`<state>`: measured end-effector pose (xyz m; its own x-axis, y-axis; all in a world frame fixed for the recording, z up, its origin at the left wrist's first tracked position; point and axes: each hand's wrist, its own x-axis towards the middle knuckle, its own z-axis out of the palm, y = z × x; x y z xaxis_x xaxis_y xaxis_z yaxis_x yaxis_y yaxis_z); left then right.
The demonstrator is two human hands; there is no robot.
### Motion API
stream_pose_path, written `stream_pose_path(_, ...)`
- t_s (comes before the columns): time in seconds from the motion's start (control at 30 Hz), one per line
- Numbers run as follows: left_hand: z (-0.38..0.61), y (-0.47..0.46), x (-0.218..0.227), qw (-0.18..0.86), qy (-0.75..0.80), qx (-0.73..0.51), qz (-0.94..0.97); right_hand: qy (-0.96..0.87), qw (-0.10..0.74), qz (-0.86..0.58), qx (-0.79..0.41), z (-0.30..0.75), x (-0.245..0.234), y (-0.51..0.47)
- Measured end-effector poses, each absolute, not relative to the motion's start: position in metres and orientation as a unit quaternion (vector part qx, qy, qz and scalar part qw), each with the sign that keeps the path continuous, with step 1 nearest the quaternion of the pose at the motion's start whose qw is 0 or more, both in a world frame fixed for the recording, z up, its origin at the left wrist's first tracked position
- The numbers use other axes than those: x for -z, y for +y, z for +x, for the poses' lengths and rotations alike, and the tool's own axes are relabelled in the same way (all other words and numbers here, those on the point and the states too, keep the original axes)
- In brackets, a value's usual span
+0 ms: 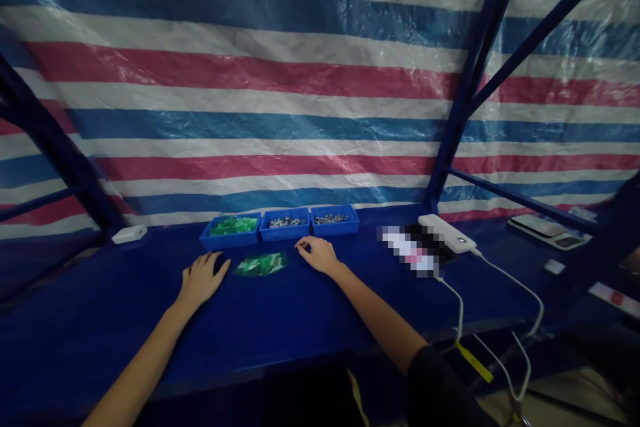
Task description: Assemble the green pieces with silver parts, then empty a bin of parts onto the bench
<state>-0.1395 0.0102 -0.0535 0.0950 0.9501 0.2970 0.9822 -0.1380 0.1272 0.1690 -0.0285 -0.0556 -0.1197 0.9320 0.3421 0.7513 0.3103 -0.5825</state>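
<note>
Green packet (261, 265) laid flat on worktop (240, 333) between left hand (199, 280), loosely spread, and right hand (319, 255), slightly curled; nothing seen gripped. Packet judged light, soft, slippery; best pinched at either end. Blue trays (285, 235) lined up just beyond hands; white device (447, 233) placed right of right hand. Packet's sides seemingly unobstructed.

Passage lies open across the flat dark-blue surface (250, 337) between the two bare forearms (153, 350), while three rectangular blue plastic bins (285, 234) obstruct the back.
</note>
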Motion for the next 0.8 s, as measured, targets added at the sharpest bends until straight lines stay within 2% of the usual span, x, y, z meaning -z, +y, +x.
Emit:
stream_pose_path(0.13, -0.133, 0.009, 0.061, 0.055, -0.626, 0.134, -0.767, -0.737, 0.333, -0.572, -0.135, 0.170, 0.055, -0.029)
stream_pose_path(0.33, -0.092, -0.017, 0.048, 0.027, -0.586, 0.195, -0.786, -0.736, 0.318, -0.579, -0.146, 0.170, 0.053, -0.028)
stream_pose_path(0.63, -0.002, -0.025, 0.043, 0.023, -0.468, 0.112, -0.876, -0.768, 0.266, -0.554, -0.181, 0.176, 0.050, -0.031)
stream_pose_path(0.8, -0.002, -0.008, 0.046, -0.034, -0.427, 0.195, -0.883, -0.775, 0.260, -0.529, -0.226, 0.186, 0.046, -0.031)
